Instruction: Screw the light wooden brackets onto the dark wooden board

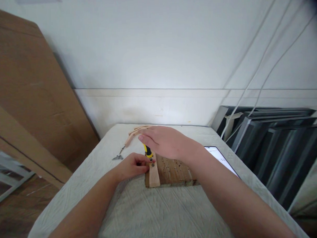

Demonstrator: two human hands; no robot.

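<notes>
A screwdriver [148, 151] with a yellow and black handle stands nearly upright over a pale wooden strip [154, 178]. My right hand [166, 141] is closed round the top of its handle from above, the fingers partly out of sight. The strip lies across the left end of a brown wooden board [176, 172] pitted with small holes. A small dark screw or hole [153, 165] shows in the strip beside the screwdriver's tip. Curled by the strip's left edge, my left hand [132, 165] has its thumb and fingertips pinched close to the tip; what they grip is too small to make out.
Behind my hands lie several pale wooden pieces [134, 133] and a small grey metal part [118, 157] on the cloth-covered table [161, 212]. A lit phone [219, 156] rests right of the board. Cardboard [29, 68] leans at left; dark panels [273, 139] stand at right.
</notes>
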